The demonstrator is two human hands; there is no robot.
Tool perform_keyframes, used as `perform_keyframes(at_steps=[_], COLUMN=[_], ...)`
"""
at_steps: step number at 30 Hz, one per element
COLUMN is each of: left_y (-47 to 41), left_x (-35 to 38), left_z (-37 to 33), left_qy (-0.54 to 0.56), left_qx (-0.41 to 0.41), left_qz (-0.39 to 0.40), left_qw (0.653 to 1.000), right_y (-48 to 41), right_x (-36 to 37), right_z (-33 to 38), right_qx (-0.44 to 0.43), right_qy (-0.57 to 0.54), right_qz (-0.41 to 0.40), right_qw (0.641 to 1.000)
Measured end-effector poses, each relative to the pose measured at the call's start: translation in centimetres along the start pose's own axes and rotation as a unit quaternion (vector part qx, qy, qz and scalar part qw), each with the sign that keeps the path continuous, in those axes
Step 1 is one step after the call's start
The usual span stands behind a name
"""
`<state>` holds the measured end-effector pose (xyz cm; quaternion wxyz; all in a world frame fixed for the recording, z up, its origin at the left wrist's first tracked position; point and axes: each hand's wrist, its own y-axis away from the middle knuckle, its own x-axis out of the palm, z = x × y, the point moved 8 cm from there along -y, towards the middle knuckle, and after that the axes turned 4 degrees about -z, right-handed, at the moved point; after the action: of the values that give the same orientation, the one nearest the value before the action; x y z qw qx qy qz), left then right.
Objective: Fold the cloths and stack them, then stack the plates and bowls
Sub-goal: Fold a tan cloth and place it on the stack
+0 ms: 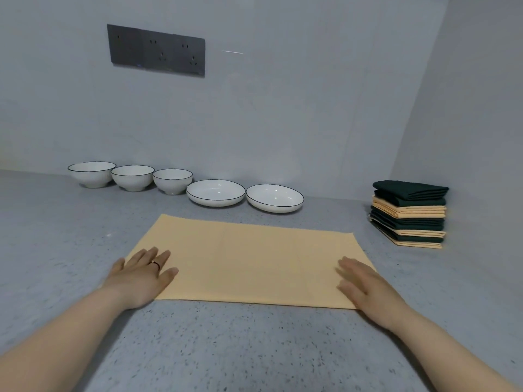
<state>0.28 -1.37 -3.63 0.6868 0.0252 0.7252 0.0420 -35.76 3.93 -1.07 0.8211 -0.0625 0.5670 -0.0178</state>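
A pale yellow cloth (249, 261) lies flat as a wide rectangle in the middle of the grey counter. My left hand (141, 274) rests flat on its near left corner, fingers straight. My right hand (365, 287) lies flat on its near right corner, fingers straight too. A stack of folded cloths (409, 213), dark green and yellow in turn, stands at the right by the side wall. Along the back wall three white bowls (133, 178) stand in a row, and two white plates (215, 192) (274, 198) lie side by side to their right.
The speckled grey counter (240, 349) runs to a back wall and a right side wall. A dark socket panel (155, 50) is mounted on the back wall above the bowls.
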Motion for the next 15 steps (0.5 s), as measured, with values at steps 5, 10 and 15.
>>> perform_keyframes(at_steps=[5,10,15], left_y=[1.4,3.2,5.4], left_x=[0.6,0.7,-0.2], left_z=[-0.4,-0.2,-3.2], left_qy=[-0.019,-0.036,0.019], left_qx=[-0.004,-0.013,0.086], left_qz=[0.016,0.029,-0.022], left_qw=[1.0,0.999,0.996], right_y=[2.4,1.9,1.2], right_x=[2.3,3.0,2.9], right_z=[7.8,8.1,6.9], right_qx=[-0.205,-0.138,-0.107], right_qy=[0.144,0.216,0.224], right_qz=[-0.011,0.04,0.031], right_qw=[0.968,0.966,0.968])
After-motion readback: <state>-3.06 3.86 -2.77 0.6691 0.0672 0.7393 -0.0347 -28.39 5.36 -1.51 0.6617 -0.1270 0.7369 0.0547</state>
